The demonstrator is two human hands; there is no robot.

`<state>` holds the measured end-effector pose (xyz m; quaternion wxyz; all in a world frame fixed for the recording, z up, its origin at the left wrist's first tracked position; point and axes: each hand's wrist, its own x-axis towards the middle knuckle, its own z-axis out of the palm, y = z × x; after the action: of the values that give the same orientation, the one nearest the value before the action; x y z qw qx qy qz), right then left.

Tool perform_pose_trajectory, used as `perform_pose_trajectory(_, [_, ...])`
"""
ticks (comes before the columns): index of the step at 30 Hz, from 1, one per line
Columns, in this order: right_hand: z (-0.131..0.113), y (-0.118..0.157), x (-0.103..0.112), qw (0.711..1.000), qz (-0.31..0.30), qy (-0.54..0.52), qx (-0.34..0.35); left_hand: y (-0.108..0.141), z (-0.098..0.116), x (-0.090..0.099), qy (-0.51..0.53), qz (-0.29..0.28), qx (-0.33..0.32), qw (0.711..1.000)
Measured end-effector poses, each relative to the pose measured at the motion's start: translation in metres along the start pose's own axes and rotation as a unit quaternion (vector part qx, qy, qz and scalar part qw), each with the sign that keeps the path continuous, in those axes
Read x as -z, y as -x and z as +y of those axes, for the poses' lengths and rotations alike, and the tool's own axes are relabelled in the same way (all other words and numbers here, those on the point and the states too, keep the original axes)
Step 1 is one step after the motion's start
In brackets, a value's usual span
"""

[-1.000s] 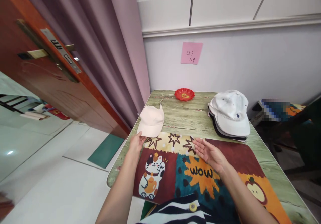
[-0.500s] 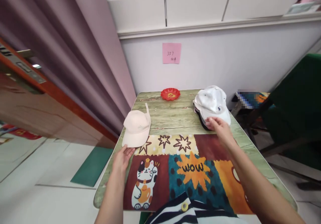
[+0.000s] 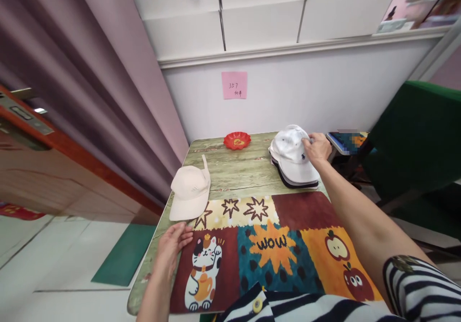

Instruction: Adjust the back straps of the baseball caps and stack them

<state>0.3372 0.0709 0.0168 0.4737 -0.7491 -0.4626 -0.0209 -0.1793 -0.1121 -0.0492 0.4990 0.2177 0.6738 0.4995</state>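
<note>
A cream baseball cap (image 3: 190, 190) lies at the left of the table, brim toward me, its back strap sticking up. Just below that brim, my left hand (image 3: 173, 241) is open, fingers stretched over the mat's corner and apart from the cap. On the right, a white baseball cap (image 3: 293, 151) with a small dark logo tops a stack of caps. Black and pale brims (image 3: 297, 184) show beneath it. My right hand (image 3: 318, 147) has its curled fingers on the right side of the white cap's crown; the thumb is hidden.
A patterned mat (image 3: 295, 206) covers the near part of the green wood-look table (image 3: 237, 168). A red scalloped dish (image 3: 236, 141) sits at the back edge. A pink note (image 3: 234, 85) is on the wall. A green chair (image 3: 414, 130) stands right, a wooden door (image 3: 72, 158) left.
My right hand has moved from the white cap's brim up to the right side of its crown. My left hand has come away from the cream cap's brim. The view has shifted slightly.
</note>
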Motion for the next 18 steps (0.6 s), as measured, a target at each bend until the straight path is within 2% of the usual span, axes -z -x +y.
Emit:
perform_pose_trajectory(4, [-0.015, 0.018, 0.016, 0.99, 0.048, -0.094, 0.094, 0.001, 0.0, -0.015, -0.011, -0.038, -0.023, 0.999])
perform_pose_trajectory(6, [-0.027, 0.034, 0.031, 0.977, 0.05, -0.164, 0.13, 0.003, 0.002, -0.03, -0.014, -0.086, -0.041, 0.995])
perform_pose_trajectory(8, [-0.037, 0.053, 0.049, 0.964, 0.018, -0.228, 0.137, 0.009, 0.007, -0.048, -0.023, -0.152, -0.057, 0.986])
perform_pose_trajectory(11, [-0.049, 0.086, 0.073, 0.94, -0.061, -0.322, 0.09, 0.024, 0.019, -0.082, -0.033, -0.257, -0.078, 0.963])
perform_pose_trajectory(13, [-0.051, 0.108, 0.08, 0.922, -0.111, -0.369, 0.039, 0.035, 0.026, -0.105, -0.013, -0.315, -0.067, 0.947])
perform_pose_trajectory(15, [-0.05, 0.128, 0.08, 0.898, -0.161, -0.409, -0.016, 0.045, 0.031, -0.128, 0.035, -0.354, -0.018, 0.934])
perform_pose_trajectory(16, [-0.049, 0.136, 0.077, 0.887, -0.183, -0.423, -0.037, 0.049, 0.033, -0.139, 0.055, -0.383, 0.028, 0.922])
perform_pose_trajectory(18, [-0.046, 0.148, 0.07, 0.877, -0.218, -0.426, -0.043, 0.054, 0.039, -0.158, 0.095, -0.407, 0.102, 0.903])
